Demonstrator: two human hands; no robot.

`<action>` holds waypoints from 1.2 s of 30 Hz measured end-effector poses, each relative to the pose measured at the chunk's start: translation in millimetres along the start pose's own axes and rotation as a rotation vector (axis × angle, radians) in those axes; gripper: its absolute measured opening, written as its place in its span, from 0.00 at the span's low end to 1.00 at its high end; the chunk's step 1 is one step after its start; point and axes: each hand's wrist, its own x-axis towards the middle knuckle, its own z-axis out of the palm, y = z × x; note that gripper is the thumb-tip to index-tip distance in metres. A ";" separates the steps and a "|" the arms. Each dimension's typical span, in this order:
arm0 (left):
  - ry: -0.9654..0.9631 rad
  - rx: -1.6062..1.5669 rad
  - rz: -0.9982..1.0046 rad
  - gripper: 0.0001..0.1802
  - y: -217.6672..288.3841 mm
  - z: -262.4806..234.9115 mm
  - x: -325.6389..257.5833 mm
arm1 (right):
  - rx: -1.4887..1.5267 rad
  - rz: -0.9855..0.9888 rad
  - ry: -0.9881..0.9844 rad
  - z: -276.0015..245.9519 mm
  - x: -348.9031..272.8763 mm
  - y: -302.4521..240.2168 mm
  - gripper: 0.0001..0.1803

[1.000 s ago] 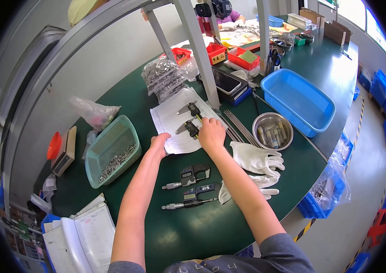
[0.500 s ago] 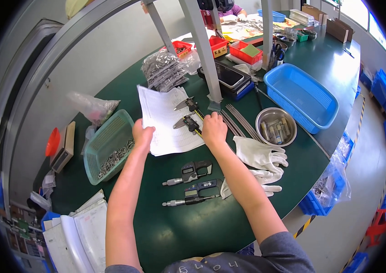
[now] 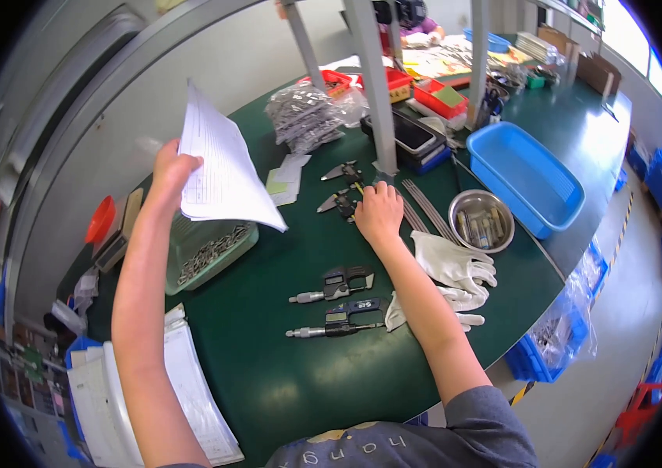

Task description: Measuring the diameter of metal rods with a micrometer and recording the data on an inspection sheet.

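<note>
My left hand (image 3: 173,173) is closed on the edge of some printed white sheets (image 3: 220,168), raised above a green basket (image 3: 226,261) of small metal parts. My right hand (image 3: 380,210) has its fingers curled over the beam ends of two digital calipers (image 3: 339,201), whose jaws point left on the green table. What its fingertips do under the palm is hidden. Nearer to me lie two digital micrometers (image 3: 336,285), one in front of the other. White gloves (image 3: 452,261) lie by my right forearm. Some small paper slips (image 3: 286,178) lie left of the calipers.
Thin grey rods (image 3: 428,209) lie beside a steel bowl (image 3: 481,221) of small cylinders. A blue basket (image 3: 526,175) stands at the right. A metal post (image 3: 371,93) rises behind the calipers. Bagged parts (image 3: 300,117) and red bins (image 3: 440,97) sit farther back. Papers (image 3: 191,382) lie lower left.
My left hand has lifted the sheets off the table and moved them left, out from under the calipers. Paper slips are now uncovered. My right hand stays at the calipers.
</note>
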 end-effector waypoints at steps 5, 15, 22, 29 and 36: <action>0.228 -0.341 0.144 0.25 13.4 -47.3 -83.1 | 0.876 -0.484 -1.144 -53.6 -8.7 -58.3 0.31; 0.195 -1.537 -0.159 0.44 -129.3 -23.1 -353.5 | 1.720 0.321 -0.824 -107.0 -131.6 -113.2 0.19; -0.147 -1.619 -0.241 0.53 -167.7 -74.8 -412.6 | 1.614 0.181 -0.854 -164.1 -153.1 -37.3 0.25; -0.016 -0.873 -0.210 0.31 -154.9 -65.1 -410.1 | 1.227 0.043 -0.902 -204.0 -169.2 -35.2 0.24; 0.477 -0.420 0.336 0.22 -122.1 -76.5 -409.3 | 1.107 -0.249 -0.492 -207.3 -195.5 -90.3 0.16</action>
